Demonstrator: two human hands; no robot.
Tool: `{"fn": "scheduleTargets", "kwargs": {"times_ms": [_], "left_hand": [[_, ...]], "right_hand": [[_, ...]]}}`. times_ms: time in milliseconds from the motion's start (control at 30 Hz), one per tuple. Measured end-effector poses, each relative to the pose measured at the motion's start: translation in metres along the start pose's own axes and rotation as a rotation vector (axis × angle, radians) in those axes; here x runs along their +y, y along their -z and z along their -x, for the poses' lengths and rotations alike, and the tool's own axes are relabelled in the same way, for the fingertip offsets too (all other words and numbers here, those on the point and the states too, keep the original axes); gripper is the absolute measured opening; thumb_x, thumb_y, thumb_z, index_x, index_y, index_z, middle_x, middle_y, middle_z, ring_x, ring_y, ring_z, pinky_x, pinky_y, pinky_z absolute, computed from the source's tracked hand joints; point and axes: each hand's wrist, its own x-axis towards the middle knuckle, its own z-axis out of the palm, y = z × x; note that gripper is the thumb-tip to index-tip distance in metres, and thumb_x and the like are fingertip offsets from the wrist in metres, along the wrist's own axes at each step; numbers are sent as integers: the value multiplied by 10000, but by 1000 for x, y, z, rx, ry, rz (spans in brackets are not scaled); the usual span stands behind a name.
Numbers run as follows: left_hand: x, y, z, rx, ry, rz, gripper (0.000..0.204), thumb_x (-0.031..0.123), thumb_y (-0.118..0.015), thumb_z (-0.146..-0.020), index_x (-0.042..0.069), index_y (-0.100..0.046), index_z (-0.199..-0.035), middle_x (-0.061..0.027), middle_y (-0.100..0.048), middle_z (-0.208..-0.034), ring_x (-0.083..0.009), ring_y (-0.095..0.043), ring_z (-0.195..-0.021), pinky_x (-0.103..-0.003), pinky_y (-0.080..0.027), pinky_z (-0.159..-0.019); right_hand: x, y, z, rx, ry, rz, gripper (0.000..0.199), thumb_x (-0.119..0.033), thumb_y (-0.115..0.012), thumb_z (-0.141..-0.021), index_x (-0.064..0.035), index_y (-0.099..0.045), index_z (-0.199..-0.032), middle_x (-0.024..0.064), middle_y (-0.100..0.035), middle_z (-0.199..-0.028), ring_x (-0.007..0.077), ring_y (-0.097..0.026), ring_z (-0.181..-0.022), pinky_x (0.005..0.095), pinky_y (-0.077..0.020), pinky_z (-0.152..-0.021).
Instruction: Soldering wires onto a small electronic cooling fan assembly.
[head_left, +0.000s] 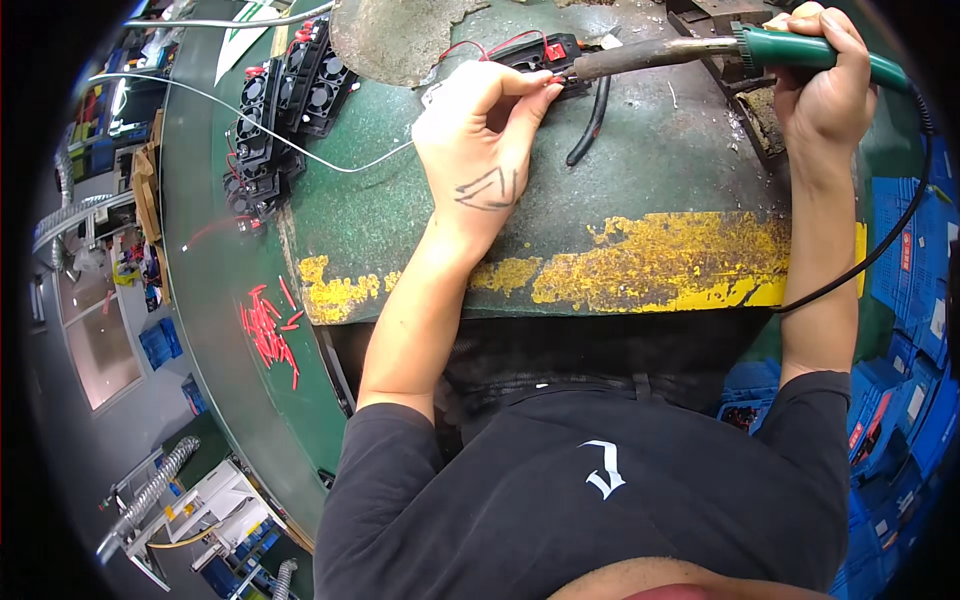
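Head view: the left hand [475, 140] is pinching a red piece [556, 80] between thumb and forefinger; the right hand [828, 85] is gripping a green-handled soldering iron [715, 46], aiming its tip there, beside a black red-wired unit [525, 57] lying on the worktop [700, 150]. Clean work is probably requiring steadiness, fingertips clear of the iron.

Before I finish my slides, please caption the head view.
Above a worn green table, right hand grips a soldering iron; left hand pinches a small red piece.
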Motion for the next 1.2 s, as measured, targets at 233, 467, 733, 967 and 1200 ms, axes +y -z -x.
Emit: {"fn": "scheduleTargets", "kwargs": {"times_ms": [233, 467, 733, 967, 1200], "left_hand": [[-1, 4, 2, -45, 1, -14, 112, -6, -807, -871, -23, -713, -928, -52, -741, -893, -62, -657, -781, -198, -513, -723], [0, 4, 1, -26, -48, -87, 118, -8, -816, -851, -18, -719, -917, -61, -716, -839, -87, -659, -723, -219, -514, -669], [6, 5, 2, -52, -1, -117, 118, 9, -816, -868, -19, -724, -936, -35, -723, -866, -56, -633, -766, -201, -498, -714], [5, 11, 3, -41, 78, -83, 128, -6, -800, -883, -11, -740, -995, -11, -721, -879, -44, -625, -774, -188, -488, -719], [2, 9, 2, 9, 139, 42, 126, 33, -812, -865, 18, -758, -978, -14, -719, -844, -49, -611, -684, -199, -479, -640]], "right_hand": [[-6, -10, 5, 8, -14, -6, 208, -228, -506, -955, -77, -547, -817, 72, -551, -693, 188, -574, -607, 302, -515, -612], [-1, -4, -2, 23, 3, -45, 206, -232, -510, -952, -84, -546, -813, 62, -552, -731, 182, -590, -660, 303, -523, -638], [-3, -3, -5, 82, -3, -65, 227, -266, -532, -958, -92, -541, -812, 56, -547, -742, 192, -600, -671, 333, -550, -658], [0, -3, -8, 150, 46, -59, 215, -263, -542, -959, -95, -552, -825, 60, -561, -753, 203, -612, -661, 341, -554, -647], [-3, -2, -11, 180, 60, -87, 194, -242, -551, -959, -96, -557, -831, 58, -570, -759, 203, -613, -652, 335, -546, -642]]}}
